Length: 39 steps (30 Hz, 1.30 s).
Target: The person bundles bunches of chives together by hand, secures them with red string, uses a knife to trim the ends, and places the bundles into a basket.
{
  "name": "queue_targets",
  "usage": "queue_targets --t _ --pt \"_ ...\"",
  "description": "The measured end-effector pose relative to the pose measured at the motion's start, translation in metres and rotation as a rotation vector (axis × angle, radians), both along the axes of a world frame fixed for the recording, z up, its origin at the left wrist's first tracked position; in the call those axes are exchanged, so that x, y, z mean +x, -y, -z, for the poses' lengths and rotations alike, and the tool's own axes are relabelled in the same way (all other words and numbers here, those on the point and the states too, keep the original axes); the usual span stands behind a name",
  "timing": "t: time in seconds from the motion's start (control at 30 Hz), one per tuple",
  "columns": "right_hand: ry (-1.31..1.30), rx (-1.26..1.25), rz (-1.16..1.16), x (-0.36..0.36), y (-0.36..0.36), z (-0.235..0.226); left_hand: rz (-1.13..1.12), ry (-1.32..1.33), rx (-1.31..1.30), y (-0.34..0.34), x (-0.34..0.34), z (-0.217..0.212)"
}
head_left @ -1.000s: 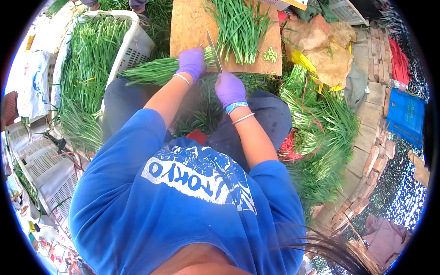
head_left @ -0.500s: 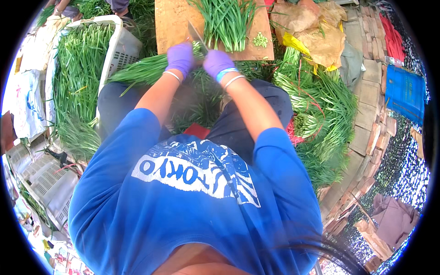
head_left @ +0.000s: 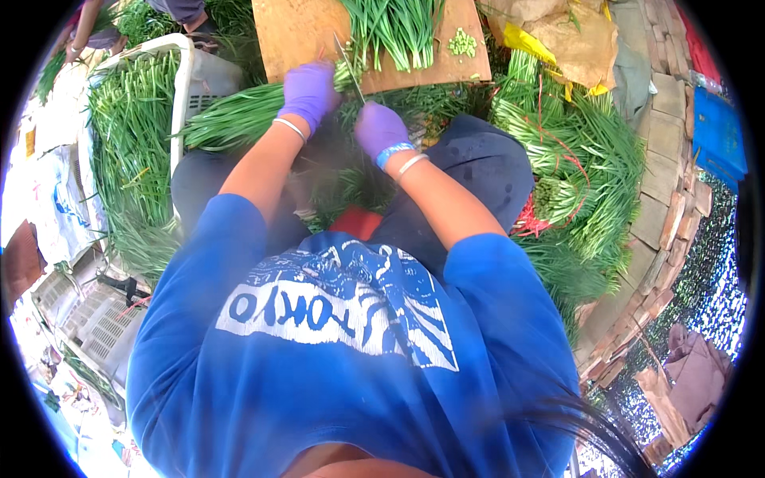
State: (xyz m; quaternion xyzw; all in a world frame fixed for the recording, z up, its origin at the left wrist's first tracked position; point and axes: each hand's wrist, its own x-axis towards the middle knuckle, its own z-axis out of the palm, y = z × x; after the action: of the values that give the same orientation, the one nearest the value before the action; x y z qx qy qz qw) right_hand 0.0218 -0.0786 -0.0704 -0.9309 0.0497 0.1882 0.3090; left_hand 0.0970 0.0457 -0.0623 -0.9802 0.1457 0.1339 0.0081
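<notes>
My left hand (head_left: 309, 94), in a purple glove, is closed round a bunch of long green chives (head_left: 239, 118). The leaves trail off to the left and the pale stem ends point right, at the near edge of a wooden board (head_left: 291, 36). My right hand (head_left: 381, 129), gloved the same way, grips a knife whose thin blade (head_left: 347, 68) points up and away beside those stem ends. Its handle is hidden in my fist. More chives (head_left: 396, 36) lie on the board, with a small heap of cut stem pieces (head_left: 461, 42) to their right.
A white plastic crate (head_left: 185, 88) full of chives stands at my left. On my right lies a large pile of chives (head_left: 598, 171) with red string. Brown paper (head_left: 586, 48) and a blue crate (head_left: 717, 131) are farther right. Another person's hand (head_left: 73, 52) shows at top left.
My right hand and the knife have come nearer to me, off the board's edge, and the blade stands steeper. My left hand keeps its hold on the chives. The whole view has shifted slightly.
</notes>
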Motion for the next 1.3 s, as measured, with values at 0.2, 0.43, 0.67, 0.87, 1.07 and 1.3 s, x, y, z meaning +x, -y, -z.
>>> queue_targets --t 0.2,0.43,0.67,0.87,1.07,1.3 --pt "-0.001 0.01 0.079 0.051 -0.028 0.012 -0.055 0.002 0.071 -0.006 0.004 0.014" --pt "0.096 0.099 0.104 0.06 0.01 0.008 -0.06 -0.103 0.033 0.0 0.004 -0.005" --pt "0.591 -0.278 0.211 0.087 0.11 -0.038 0.008 -0.043 -0.195 -0.024 -0.003 -0.017" --pt "0.24 -0.636 0.21 0.076 0.143 0.028 -0.083 -0.052 -0.213 -0.064 -0.019 -0.03" --pt "0.261 -0.474 0.046 0.076 0.106 -0.025 -0.084 -0.002 -0.139 -0.083 -0.025 -0.04" --pt "0.187 0.141 -0.233 0.059 0.021 0.004 -0.035 -0.006 -0.155 -0.058 -0.018 -0.019"
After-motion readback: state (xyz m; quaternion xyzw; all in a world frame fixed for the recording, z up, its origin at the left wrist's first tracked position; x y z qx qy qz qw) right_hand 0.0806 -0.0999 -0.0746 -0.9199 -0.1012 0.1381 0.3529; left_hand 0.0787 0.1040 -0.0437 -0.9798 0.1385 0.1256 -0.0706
